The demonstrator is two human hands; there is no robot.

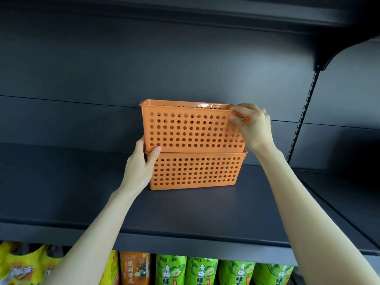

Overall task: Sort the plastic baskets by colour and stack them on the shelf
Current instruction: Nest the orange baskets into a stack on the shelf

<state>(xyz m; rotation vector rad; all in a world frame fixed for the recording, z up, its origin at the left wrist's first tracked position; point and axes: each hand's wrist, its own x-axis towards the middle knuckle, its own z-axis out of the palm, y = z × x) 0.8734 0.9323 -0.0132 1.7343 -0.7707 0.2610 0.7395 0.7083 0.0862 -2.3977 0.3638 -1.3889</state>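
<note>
Two orange perforated plastic baskets stand on the dark shelf (185, 210). The lower orange basket (195, 171) rests flat on the shelf board. The upper orange basket (189, 128) sits partly nested in it, raised high and slightly tilted. My left hand (139, 167) grips the left end where the two baskets meet, thumb across the upper basket's bottom corner. My right hand (251, 126) pinches the upper basket's right rim and wall.
A dark back panel (164, 68) rises behind the baskets and another shelf (205, 9) hangs overhead. A slotted upright with a bracket (304, 112) stands at the right. Below the shelf edge are green, yellow and orange drink packs (201, 270).
</note>
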